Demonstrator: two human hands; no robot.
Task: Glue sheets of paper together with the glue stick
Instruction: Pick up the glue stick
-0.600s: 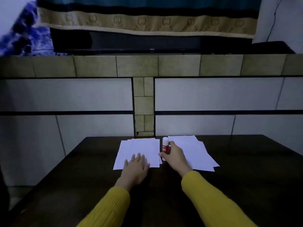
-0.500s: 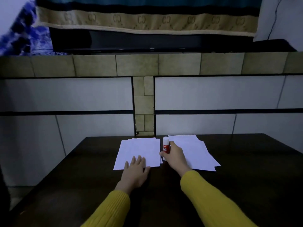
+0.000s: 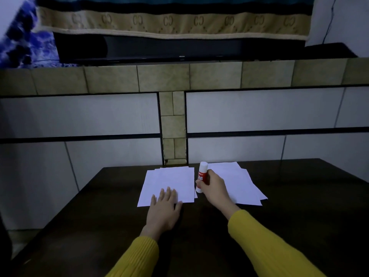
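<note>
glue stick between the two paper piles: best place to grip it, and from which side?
Grip the glue stick round its red-labelled middle, coming from the right, as the right hand does now. It stands upright with its white cap on top, so the barrel sides are free.

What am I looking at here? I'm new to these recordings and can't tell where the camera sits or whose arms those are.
There is no machine: a person wears a camera on the head, so the one picture looks forward and down at their own arms in yellow sleeves. Before them is a dark table against a tiled wall. Two loose piles of white paper lie on it: the left pile and the right pile. The left hand rests flat, fingers straight, on the near edge of the left pile. The right hand grips a glue stick, white with a red label, upright between the piles with its cap on. Whether its base touches the table I cannot tell.
</note>
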